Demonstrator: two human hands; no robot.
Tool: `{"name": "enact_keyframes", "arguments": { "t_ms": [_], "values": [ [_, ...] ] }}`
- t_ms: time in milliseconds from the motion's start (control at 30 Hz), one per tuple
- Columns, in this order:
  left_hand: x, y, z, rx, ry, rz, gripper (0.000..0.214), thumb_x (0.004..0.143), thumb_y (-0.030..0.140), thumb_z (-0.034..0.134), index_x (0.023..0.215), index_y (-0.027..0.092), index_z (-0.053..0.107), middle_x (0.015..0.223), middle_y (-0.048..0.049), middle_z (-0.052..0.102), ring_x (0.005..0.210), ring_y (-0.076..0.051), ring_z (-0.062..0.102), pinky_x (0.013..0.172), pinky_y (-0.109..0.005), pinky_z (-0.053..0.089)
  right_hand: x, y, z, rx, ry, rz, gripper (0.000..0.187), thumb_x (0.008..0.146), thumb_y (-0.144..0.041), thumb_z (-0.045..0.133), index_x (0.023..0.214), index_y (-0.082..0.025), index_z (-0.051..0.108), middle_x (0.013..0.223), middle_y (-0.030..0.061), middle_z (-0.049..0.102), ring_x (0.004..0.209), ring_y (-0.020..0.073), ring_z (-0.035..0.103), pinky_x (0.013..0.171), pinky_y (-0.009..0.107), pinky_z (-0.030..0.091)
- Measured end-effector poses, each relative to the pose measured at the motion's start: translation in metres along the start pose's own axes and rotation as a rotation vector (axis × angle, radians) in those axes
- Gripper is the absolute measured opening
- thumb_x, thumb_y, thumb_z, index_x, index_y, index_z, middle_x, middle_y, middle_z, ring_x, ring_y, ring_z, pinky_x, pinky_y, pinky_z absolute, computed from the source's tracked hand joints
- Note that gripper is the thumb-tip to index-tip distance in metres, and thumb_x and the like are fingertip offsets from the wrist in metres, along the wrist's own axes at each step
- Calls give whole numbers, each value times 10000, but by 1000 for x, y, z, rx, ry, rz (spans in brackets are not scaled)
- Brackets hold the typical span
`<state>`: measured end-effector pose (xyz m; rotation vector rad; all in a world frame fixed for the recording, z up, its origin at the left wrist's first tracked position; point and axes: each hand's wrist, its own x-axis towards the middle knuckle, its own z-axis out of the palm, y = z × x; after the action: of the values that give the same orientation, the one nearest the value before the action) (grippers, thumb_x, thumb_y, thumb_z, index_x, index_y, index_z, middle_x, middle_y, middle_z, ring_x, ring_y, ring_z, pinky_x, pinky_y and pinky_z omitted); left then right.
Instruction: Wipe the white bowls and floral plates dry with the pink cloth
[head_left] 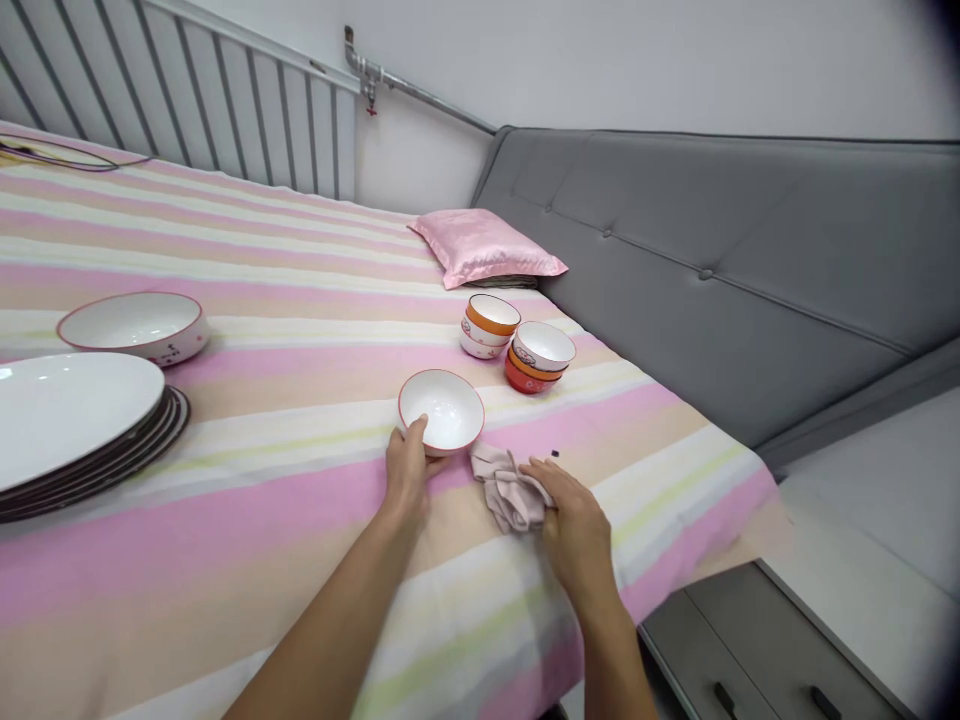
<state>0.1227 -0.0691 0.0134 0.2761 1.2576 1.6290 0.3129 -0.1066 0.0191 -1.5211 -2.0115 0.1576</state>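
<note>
A white bowl with a red rim (450,410) is gripped at its near left side by my left hand (409,460), the thumb over the rim and the other fingers underneath. It is tilted slightly towards me. To its right, my right hand (574,510) closes on a crumpled pale pink cloth (510,490), which is just beside the bowl. Beyond them stand two small stacks of bowls: one with an orange-banded bowl (493,315) on top, the other with a white bowl (545,345) above orange and red ones.
A stack of oval plates (75,410) lies at left, with a wide red-rimmed bowl (142,325) behind it. Striped bedding (285,530) covers the bed. A pink pillow (487,245) rests by the grey headboard (712,220). A drawer cabinet (750,640) stands at lower right.
</note>
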Motion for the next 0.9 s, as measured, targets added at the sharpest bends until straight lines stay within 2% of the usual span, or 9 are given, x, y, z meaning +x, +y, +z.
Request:
{"name": "enact_keyframes", "arguments": {
  "t_ms": [100, 200, 400, 600, 900],
  "values": [
    [-1, 4, 0, 48, 7, -9, 351, 782, 392, 573, 1039, 154, 553, 1072, -130, 614, 828, -223, 662, 678, -349, 575, -5, 14, 27, 16, -14, 73, 442, 768, -92, 420, 1148, -176, 628, 1208, 84, 612, 1150, 248, 536, 973, 416, 410],
    [-3, 6, 0, 89, -14, -50, 361, 806, 391, 548, 1040, 116, 556, 1049, -161, 623, 791, -228, 672, 669, -346, 577, -8, 18, 40, 69, 48, 105, 408, 804, -146, 428, 1166, -167, 615, 1198, 83, 618, 1147, 243, 530, 976, 400, 398],
    [-5, 0, 4, 93, -40, -72, 434, 867, 408, 458, 1147, 80, 501, 1034, -170, 627, 765, -215, 673, 670, -343, 571, -10, 16, 31, 150, 79, 133, 390, 793, -144, 443, 1127, -191, 638, 1157, 52, 640, 1105, 214, 542, 957, 343, 400],
    [-4, -13, 22, 54, -1, 21, 354, 874, 374, 493, 1148, 152, 519, 1077, -85, 594, 850, -174, 612, 707, -365, 529, -12, 15, 28, 182, 105, 148, 366, 799, -158, 450, 1105, -199, 645, 1136, 51, 648, 1079, 218, 551, 932, 341, 407],
    [39, -30, 68, 52, 60, 93, 350, 860, 330, 528, 1167, 163, 516, 1156, -90, 559, 950, -204, 584, 780, -412, 505, -12, 19, 26, 213, 123, 129, 359, 806, -164, 448, 1103, -206, 645, 1128, 49, 650, 1064, 211, 556, 931, 329, 406]
  ]
}}
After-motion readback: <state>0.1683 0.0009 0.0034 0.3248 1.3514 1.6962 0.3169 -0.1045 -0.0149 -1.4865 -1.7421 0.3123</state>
